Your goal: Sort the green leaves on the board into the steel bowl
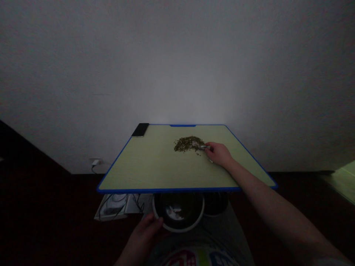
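A pile of small green-brown grains [188,143] lies on a pale green tabletop with a blue rim [166,190]. My right hand [219,153] reaches across the table, its fingers pinched on a small silvery tool whose tip touches the pile's right edge. Below the table's near edge, my left hand [144,232] grips the left rim of a white-rimmed dark bowl [179,213], which sits low in front of me and holds a little pale material.
A black phone [140,129] lies at the table's far left corner. Under the table at the left are a white tray-like object with cables [113,208]. A wall plug [95,162] sits by the wall. A second pale green surface [345,177] shows at far right.
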`<state>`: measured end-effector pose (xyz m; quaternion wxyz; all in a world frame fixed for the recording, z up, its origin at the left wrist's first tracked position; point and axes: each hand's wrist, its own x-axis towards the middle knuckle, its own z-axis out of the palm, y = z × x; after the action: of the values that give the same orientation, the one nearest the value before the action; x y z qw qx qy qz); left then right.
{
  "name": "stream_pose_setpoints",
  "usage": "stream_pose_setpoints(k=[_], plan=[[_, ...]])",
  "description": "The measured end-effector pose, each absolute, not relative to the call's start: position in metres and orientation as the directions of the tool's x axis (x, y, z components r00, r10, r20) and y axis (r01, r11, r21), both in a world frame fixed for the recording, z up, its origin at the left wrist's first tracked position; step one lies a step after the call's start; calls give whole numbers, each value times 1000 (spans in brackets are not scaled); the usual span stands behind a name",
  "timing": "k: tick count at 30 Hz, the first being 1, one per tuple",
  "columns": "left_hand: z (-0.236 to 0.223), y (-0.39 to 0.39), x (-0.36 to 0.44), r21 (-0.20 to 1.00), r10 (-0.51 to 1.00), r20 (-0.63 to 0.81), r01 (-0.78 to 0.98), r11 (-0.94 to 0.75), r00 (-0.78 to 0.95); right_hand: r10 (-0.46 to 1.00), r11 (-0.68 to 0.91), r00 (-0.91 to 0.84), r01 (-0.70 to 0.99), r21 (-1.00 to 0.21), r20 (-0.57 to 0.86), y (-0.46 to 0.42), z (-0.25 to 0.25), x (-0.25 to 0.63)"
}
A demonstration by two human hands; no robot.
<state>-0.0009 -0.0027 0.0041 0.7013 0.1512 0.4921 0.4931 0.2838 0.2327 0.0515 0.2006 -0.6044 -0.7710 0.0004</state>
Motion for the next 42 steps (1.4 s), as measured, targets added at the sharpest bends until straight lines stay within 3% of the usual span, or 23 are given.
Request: stream_pose_setpoints(k=[42], plan=[[-4,-3,-3,709,832,-555,-518,478,8,929,310,-225,906,-287,292,238,49,287]])
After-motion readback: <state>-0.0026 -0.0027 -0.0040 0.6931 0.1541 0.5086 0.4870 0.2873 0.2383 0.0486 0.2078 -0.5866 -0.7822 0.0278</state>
